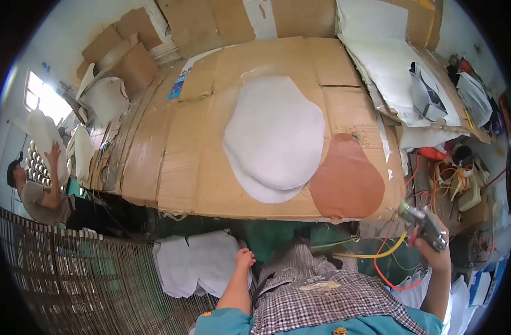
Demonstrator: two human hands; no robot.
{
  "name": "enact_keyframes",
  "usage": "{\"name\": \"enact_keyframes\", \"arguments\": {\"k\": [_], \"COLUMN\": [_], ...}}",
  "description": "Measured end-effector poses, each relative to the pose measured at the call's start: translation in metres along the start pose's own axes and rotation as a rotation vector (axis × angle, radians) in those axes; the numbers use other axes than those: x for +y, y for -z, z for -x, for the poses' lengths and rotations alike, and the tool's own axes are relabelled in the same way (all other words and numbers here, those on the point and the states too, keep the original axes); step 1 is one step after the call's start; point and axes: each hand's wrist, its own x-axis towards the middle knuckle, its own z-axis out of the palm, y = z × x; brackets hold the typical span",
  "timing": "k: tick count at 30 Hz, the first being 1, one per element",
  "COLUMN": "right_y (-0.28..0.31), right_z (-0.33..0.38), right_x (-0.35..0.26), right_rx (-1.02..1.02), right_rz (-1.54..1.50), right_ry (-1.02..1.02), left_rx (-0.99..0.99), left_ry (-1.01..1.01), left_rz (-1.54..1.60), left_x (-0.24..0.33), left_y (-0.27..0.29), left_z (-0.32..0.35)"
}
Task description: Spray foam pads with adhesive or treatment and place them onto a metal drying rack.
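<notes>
The right hand (434, 251) has its grip closed around a metal spray gun (424, 224), held up just off the table's right front corner, its yellow hose (378, 252) trailing down; the left hand (245, 258) hangs below the table edge, fingers curled loosely, touching white pieces (196, 262) stacked there; on the cardboard-covered table (177, 167) lie white foam pieces (275, 139) beside a brown piece (346, 181), their edges touching.

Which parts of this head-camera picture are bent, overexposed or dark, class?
Head view: fisheye bends the cardboard-covered table edge and slatted rack toward the rim; corners are black; the window at left is blown out white; white foam pieces are evenly lit, soft-shadowed; the spray gun in the right hand looks slightly blurred; the left hand is fairly sharp.
</notes>
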Motion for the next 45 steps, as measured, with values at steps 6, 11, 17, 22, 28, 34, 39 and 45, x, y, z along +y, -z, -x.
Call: {"name": "enact_keyframes", "arguments": {"k": [6, 11, 17, 22, 28, 34, 39, 45], "right_y": [-0.028, -0.026, -0.013, -0.001, -0.027, -0.03, -0.013, -0.032], "right_z": [-0.007, -0.006, 0.01, 0.018, -0.007, -0.034, -0.016, -0.046], "right_x": [0.004, -0.003, 0.002, -0.003, 0.002, 0.007, 0.008, 0.014], "right_rx": [-0.113, 0.045, -0.016, 0.075, -0.152, 0.091, -0.118, 0.023], "right_rz": [-0.086, -0.085, -0.001, 0.05, -0.011, -0.03, -0.041, -0.071], "right_ry": [0.043, 0.034, 0.018, -0.053, -0.015, 0.03, 0.014, 0.07], "left_rx": [0.031, 0.021, 0.026, 0.063, 0.065, 0.119, 0.15, 0.259], "left_ry": [0.072, 0.101, 0.11, 0.102, -0.028, -0.271, -0.593, -0.762], "left_rz": [0.04, -0.003, 0.024, 0.102, 0.178, 0.24, 0.152, -0.197], "left_x": [-0.008, -0.022, -0.025, -0.014, 0.033, 0.116, 0.177, 0.251], "left_y": [0.003, 0.008, 0.017, 0.02, 0.019, 0.007, -0.014, -0.068], "left_z": [0.002, 0.001, -0.006, -0.003, 0.004, 0.025, 0.01, -0.018]}}
